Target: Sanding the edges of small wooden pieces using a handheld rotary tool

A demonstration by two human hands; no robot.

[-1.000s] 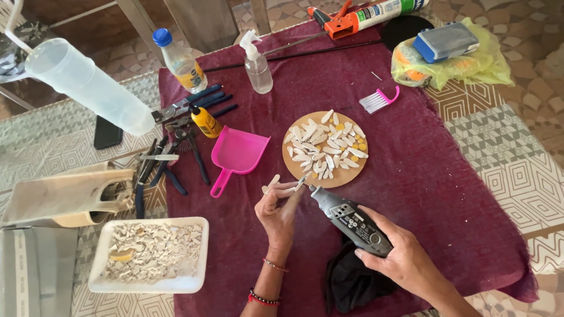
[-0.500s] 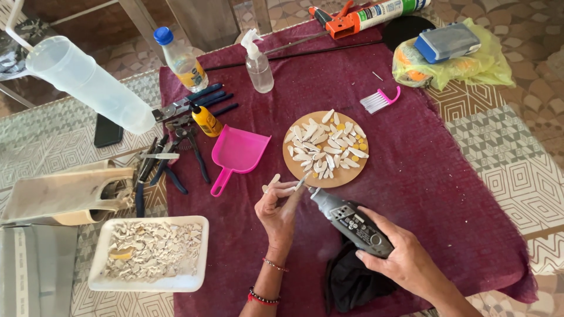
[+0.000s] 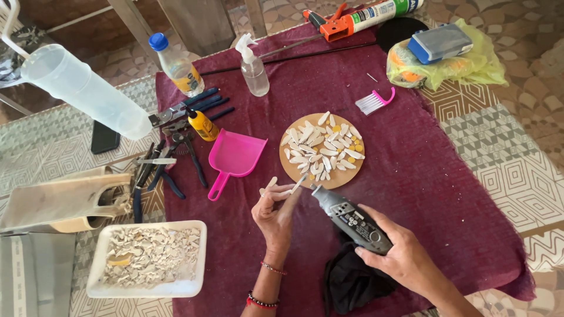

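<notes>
My right hand (image 3: 402,253) grips a grey hand-held rotary tool (image 3: 350,218), its tip pointing up and left. The tip touches a small white shell piece (image 3: 296,185) pinched in the fingers of my left hand (image 3: 276,212). Just beyond both hands lies a round wooden disc (image 3: 289,171) covered with several white elongated pieces and a few yellow dots. Everything rests on a dark red cloth (image 3: 429,176).
A pink dustpan (image 3: 233,157) lies left of the disc, a pink brush (image 3: 374,101) beyond it. A white tray of shell fragments (image 3: 147,258) sits front left. Pliers (image 3: 176,111), a yellow glue bottle (image 3: 202,124), a spray bottle (image 3: 254,67) and a caulking gun (image 3: 352,20) lie further back.
</notes>
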